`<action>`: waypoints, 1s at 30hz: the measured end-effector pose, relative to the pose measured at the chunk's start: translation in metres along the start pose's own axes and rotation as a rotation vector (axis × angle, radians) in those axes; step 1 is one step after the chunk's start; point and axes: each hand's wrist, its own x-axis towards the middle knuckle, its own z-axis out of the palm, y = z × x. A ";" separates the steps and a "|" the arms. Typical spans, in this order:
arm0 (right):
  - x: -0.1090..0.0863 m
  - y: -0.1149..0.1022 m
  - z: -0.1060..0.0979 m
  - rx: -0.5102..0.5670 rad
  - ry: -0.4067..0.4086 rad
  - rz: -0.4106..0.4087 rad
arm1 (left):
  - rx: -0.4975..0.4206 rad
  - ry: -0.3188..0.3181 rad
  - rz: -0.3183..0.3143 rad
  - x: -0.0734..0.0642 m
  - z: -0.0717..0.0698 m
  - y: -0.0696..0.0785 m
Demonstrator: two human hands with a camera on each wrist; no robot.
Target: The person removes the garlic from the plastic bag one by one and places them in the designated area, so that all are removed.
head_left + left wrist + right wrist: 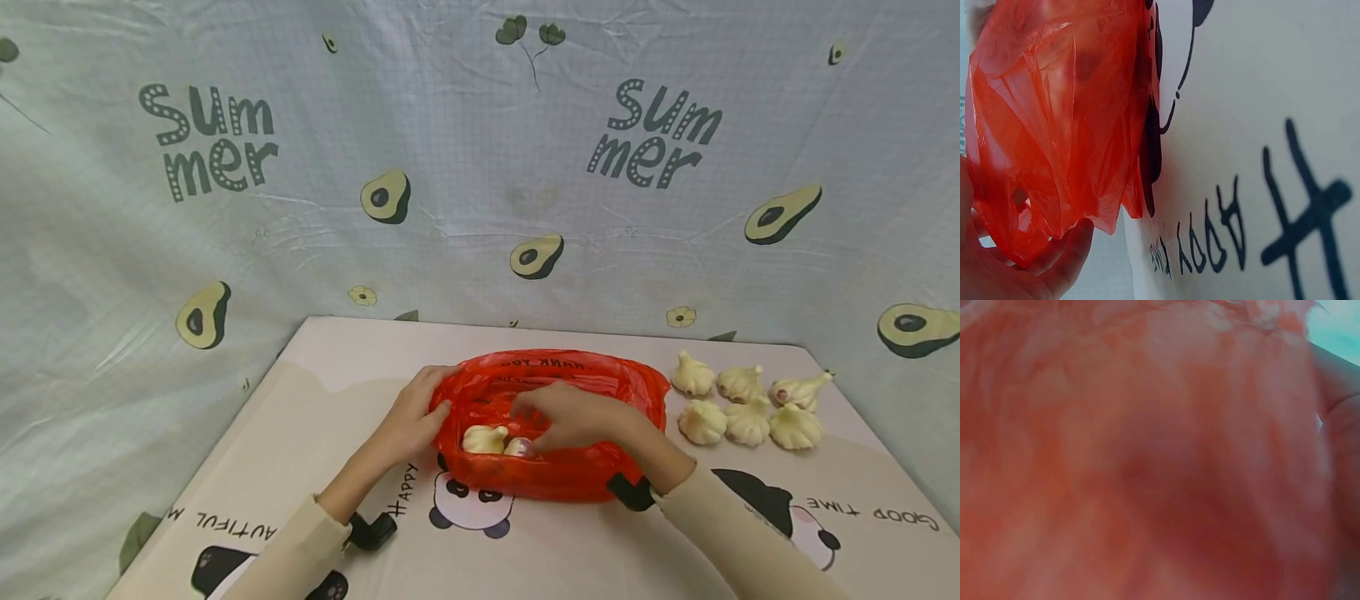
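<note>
A red plastic bag (555, 483) lies on the table with its mouth held wide. At its left rim my left hand (411, 417) grips the plastic, thumb over the edge; the left wrist view shows fingers (1075, 250) curled under the red film. Inside the bag are a whitish garlic bulb (483, 439) and a purple-tinged garlic bulb (521, 448). My right hand (577, 414) reaches over the bag's mouth, fingers and thumb parted just above the purple-tinged bulb. Blurred red plastic fills most of the right wrist view, with part of the right hand (1344, 444) at its edge.
Right of the bag, several garlic bulbs (747, 421) sit in two rows on the table. The pale table cover (352, 350) carries printed pandas and lettering. Behind the table hangs a cloth (465, 108) printed with avocados. A black wrist mount (372, 531) is below the left hand.
</note>
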 end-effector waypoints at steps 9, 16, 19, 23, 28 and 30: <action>0.009 -0.003 0.010 -0.007 -0.074 0.038 | 0.004 -0.001 0.001 0.000 -0.001 0.001; 0.012 -0.003 0.011 -0.052 -0.077 0.034 | 0.008 -0.001 -0.003 0.000 -0.001 0.002; 0.011 -0.003 0.010 -0.064 -0.055 0.030 | 0.013 0.000 -0.005 0.000 -0.001 0.002; 0.008 -0.002 0.008 -0.071 -0.009 0.012 | 0.018 -0.001 -0.003 0.001 -0.001 0.001; 0.005 0.001 0.008 -0.037 0.053 -0.010 | 0.014 -0.002 0.001 0.001 -0.001 0.001; 0.004 0.003 0.008 -0.012 0.074 -0.007 | 0.013 -0.003 -0.001 0.001 -0.001 0.001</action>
